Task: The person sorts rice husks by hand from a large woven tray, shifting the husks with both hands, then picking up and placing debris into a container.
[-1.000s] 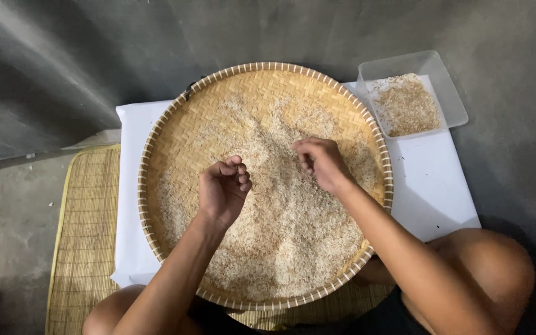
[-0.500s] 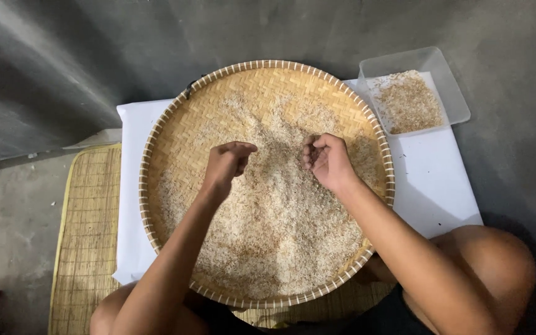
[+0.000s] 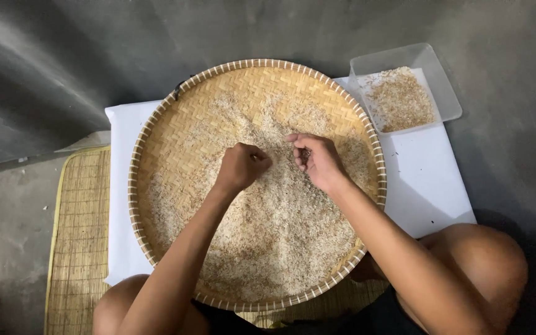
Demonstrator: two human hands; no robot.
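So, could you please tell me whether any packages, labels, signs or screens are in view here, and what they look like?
No labels, signs or screens show.
Clear plastic container: upper right, beside the woven tray, rectangular and open, partly filled with brownish grain.

One woven tray point(image 3: 156, 130); one plastic tub point(image 3: 448, 99)

There is one view only, from the head of the seated person, looking almost straight down and fairly close. The round woven tray point(image 3: 156, 142) fills the centre of the frame, both forearms entering from the bottom edge. The clear plastic container point(image 3: 448, 93) sits at upper right, a bamboo mat point(image 3: 79, 236) at lower left, grey concrete floor point(image 3: 63, 62) across the top.
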